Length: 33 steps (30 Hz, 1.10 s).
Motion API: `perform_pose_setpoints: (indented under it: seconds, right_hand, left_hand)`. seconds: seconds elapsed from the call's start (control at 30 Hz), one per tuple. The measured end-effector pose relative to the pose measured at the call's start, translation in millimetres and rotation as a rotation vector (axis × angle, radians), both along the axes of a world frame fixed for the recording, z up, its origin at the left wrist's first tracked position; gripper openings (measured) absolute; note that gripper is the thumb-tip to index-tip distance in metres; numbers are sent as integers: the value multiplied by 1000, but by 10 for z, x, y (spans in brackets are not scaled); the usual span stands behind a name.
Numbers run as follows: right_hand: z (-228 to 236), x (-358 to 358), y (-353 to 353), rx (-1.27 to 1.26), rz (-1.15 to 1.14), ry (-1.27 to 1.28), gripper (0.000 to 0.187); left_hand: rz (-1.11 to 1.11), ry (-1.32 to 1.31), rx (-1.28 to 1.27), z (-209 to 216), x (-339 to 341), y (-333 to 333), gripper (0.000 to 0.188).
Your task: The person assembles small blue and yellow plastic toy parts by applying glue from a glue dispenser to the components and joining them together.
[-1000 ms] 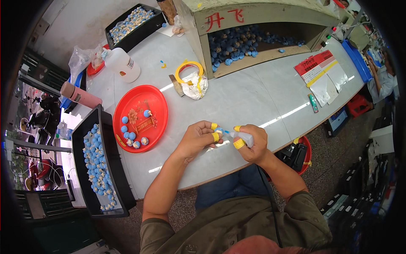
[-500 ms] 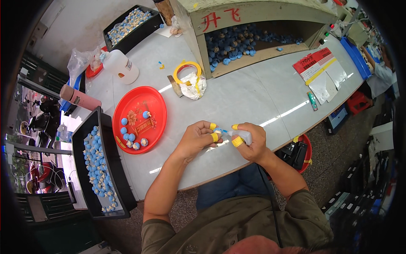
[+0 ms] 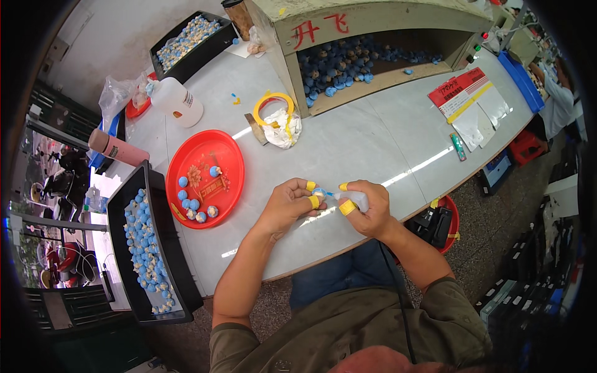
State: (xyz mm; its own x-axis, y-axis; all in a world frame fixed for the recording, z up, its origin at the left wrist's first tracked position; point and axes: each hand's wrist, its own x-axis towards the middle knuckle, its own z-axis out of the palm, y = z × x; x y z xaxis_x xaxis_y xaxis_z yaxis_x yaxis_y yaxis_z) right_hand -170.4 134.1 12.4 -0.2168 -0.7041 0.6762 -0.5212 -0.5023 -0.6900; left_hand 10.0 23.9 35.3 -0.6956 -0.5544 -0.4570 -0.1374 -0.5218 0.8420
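Observation:
My left hand [image 3: 287, 205] pinches a small blue and cream ball-shaped piece [image 3: 319, 192] between thumb and fingertips, above the front of the table. From the right, my right hand [image 3: 374, 211] grips a translucent squeeze bottle [image 3: 357, 198], whose thin blue nozzle points at the piece. Whether the nozzle tip touches it I cannot tell. Yellow tape wraps several fingertips of both hands. To the left of my hands lies a round red tray [image 3: 235, 165] with several blue and cream balls [image 3: 194, 204] in it.
A black bin [image 3: 178, 261] of similar pieces stands at the left, another black bin [image 3: 214, 45] far back. A beige box-like housing [image 3: 373, 17] holds many blue pieces. Nearby are a white jug [image 3: 180, 107], a pink bottle [image 3: 121, 149], yellow tape [image 3: 261, 102] and printed sheets [image 3: 463, 99].
The surroundings sit slightly shifted in the picture. Both hands keep the piece and the squeeze bottle close together, with barely any movement.

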Motion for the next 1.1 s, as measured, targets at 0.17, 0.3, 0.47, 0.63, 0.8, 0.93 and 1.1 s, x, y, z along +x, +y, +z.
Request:
perform_pose_setpoints:
  seconds: [0.17,0.3,0.47,0.63,0.8,0.93,1.1]
  right_hand:
    - [-7,-1,9,-31,-34,-70,21]
    - [20,8,42,16,-27,-159,20]
    - [25,60,49,24,-21,-199,21]
    - [4,90,0,-27,-15,-97,23]
    - [-3,109,-28,-10,-4,-32,25]
    - [0,102,-24,-2,-27,-36,24]
    - [0,91,-4,35,-41,-97,23]
  left_hand:
    - [12,2,-6,-2,-2,2,26]
    - [95,76,-56,-37,-17,35,32]
    - [126,166,-226,-188,-62,59,37]
    - [151,167,-295,-169,-95,106,36]
    - [147,171,-315,-204,-76,96,36]
    - [145,175,-311,-184,-76,100,35]
    - [145,185,-329,-229,-69,85,36]
